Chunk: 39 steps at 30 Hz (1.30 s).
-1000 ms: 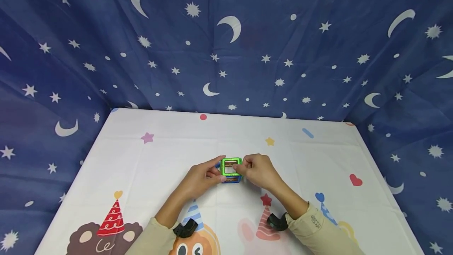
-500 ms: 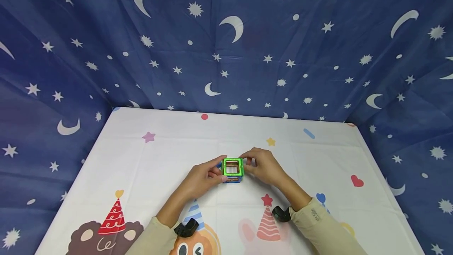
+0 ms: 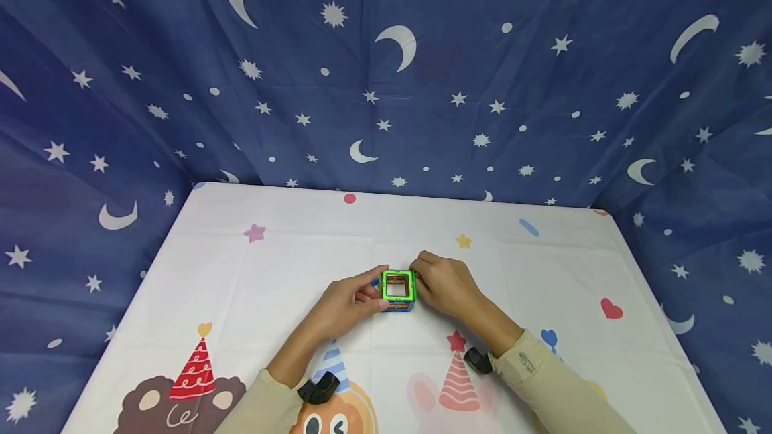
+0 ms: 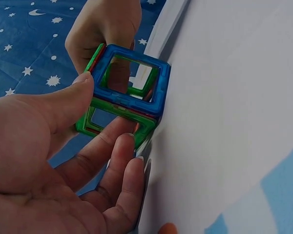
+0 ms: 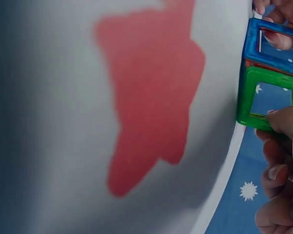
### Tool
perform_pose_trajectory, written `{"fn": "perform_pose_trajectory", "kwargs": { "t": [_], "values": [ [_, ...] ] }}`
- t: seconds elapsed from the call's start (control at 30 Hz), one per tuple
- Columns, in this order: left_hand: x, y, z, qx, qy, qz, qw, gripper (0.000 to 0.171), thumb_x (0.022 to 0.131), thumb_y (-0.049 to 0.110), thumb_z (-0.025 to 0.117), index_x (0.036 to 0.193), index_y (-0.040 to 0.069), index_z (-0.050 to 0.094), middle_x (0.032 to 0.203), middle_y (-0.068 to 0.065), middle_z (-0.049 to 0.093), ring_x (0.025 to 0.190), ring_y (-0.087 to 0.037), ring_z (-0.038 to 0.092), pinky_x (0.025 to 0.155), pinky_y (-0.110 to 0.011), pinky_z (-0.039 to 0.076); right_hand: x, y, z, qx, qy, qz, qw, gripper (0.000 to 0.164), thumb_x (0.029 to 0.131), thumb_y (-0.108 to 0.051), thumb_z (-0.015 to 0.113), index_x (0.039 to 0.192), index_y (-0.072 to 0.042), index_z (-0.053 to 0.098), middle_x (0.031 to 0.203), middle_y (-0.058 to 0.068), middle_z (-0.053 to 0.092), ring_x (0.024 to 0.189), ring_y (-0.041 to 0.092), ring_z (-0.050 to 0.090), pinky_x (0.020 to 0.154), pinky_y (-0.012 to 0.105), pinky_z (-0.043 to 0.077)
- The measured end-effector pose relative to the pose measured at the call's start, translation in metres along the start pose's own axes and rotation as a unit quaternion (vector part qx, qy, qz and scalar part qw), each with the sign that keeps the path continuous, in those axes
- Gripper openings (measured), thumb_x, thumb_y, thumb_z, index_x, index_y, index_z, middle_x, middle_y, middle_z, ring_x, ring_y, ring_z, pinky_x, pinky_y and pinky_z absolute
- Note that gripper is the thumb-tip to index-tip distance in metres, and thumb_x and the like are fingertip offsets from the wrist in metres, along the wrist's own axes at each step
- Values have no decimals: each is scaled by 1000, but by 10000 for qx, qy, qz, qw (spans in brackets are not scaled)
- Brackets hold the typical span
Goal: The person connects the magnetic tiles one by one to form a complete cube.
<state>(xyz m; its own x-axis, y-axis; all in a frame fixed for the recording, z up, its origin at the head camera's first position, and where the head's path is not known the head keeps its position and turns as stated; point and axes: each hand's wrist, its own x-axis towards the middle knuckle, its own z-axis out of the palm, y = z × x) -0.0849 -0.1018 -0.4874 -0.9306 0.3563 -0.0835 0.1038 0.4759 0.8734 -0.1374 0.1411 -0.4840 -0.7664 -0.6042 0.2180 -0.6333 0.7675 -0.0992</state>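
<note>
A small cube of magnetic tiles [image 3: 398, 298] stands on the table between my two hands, its top a green frame. From its left side my left hand [image 3: 338, 307] grips it, thumb at the near edge and index finger at the far top edge. The left wrist view shows a blue tile [image 4: 158, 92] beside a green tile [image 4: 122, 111], the other left fingers curled below them. My right hand [image 3: 449, 286] is at the cube's right side. In the right wrist view its thumb lies on a green side tile [image 5: 249, 92], with fingers curled behind the edge.
A white tablecloth [image 3: 301, 220] printed with party animals, stars and a heart covers the table. Dark blue curtain [image 3: 271, 86] with moons and stars hangs behind and at both sides. Each wrist wears a black camera [image 3: 317, 388].
My right hand has drawn back from the top tile's right part and now holds the cube's right side, fingers more curled. The left hand and cube have hardly moved.
</note>
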Motion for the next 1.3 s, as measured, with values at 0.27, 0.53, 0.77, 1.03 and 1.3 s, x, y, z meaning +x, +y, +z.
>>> {"fn": "perform_pose_trajectory", "kwargs": {
  "t": [0.27, 0.53, 0.77, 1.03, 1.3],
  "values": [
    [-1, -2, 1, -19, -73, 28, 10000, 63, 95, 28, 75, 152, 23, 51, 100, 2, 72, 91, -8, 66, 83, -24, 55, -1, 1, 0, 45, -41, -72, 10000, 6, 91, -18, 74, 97, -19, 76, 86, -10, 64, 63, 2, 52, 56, 22, 46],
    [1, -1, 1, -1, -11, -9, 10000, 62, 94, 28, 75, 151, 27, 52, 99, 3, 71, 90, -8, 65, 83, -24, 54, 2, 3, -1, 57, -114, -244, 9996, 3, 93, -18, 73, 94, -16, 73, 84, -9, 61, 62, 3, 48, 55, 22, 44],
    [0, 0, 2, 37, -19, -24, 10000, 62, 94, 29, 76, 151, 28, 51, 99, 3, 71, 89, -8, 65, 83, -24, 54, 2, 2, -2, -133, -315, -244, 9991, 4, 93, -18, 71, 91, -16, 69, 80, -7, 55, 56, 6, 43, 50, 23, 39],
    [2, 2, 2, 72, 70, 10, 9999, 64, 94, 27, 75, 153, 27, 50, 97, 4, 70, 88, -7, 65, 83, -25, 55, 2, 2, -3, -344, -101, -233, 9991, 5, 91, -16, 74, 96, -16, 73, 81, -7, 58, 57, 5, 48, 50, 24, 42],
    [2, 1, 3, 124, 128, -84, 9998, 64, 94, 26, 76, 152, 29, 51, 95, 5, 69, 86, -7, 63, 81, -24, 53, 1, 0, -1, -552, -13, -276, 9981, 6, 89, -13, 76, 93, -16, 74, 80, -7, 60, 58, 7, 54, 51, 26, 47]
  ]
}}
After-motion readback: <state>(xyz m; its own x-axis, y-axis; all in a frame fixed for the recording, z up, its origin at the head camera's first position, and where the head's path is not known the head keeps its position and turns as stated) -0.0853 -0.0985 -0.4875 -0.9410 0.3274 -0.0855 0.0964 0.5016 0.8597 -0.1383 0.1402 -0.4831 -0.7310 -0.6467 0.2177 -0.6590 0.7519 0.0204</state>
